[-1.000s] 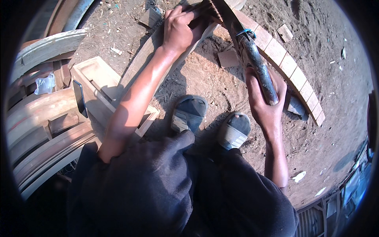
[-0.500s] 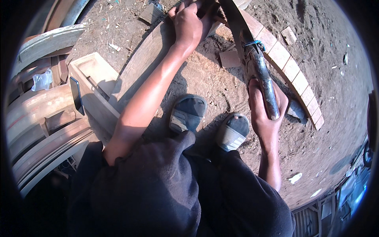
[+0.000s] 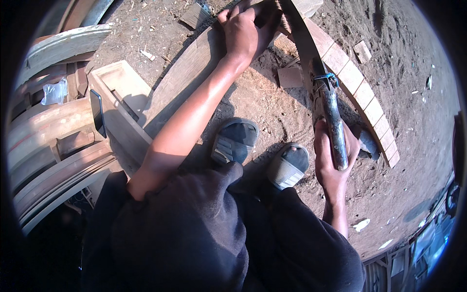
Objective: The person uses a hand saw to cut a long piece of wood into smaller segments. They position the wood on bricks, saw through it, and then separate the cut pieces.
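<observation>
"Dirt ground (image 3: 408,82) all around, with wood chips scattered past both hands. What's in the right hand (image 3: 332,148)?"

"A saw (image 3: 309,53). Fingers and palm are wrapped around its dark handle, and the blade runs forward from that hand, teeth toward the left one."

"And the left hand (image 3: 242,36)?"

"On the far part of a plank (image 3: 187,63), fingers bent. Shadow hides the fingertips, so I can't tell if they close around it. The plank slants back to the left beneath that forearm."

"Anything to the right?"

"A curved strip of wood blocks (image 3: 364,95) bends past the right hand's outer side. Between the hands lies a small square of wood (image 3: 290,77)."

"Farther left?"

"Well left of the left hand, a phone (image 3: 98,113) stands against a wooden frame (image 3: 119,80), near a clear plastic bag (image 3: 55,91)."
</observation>
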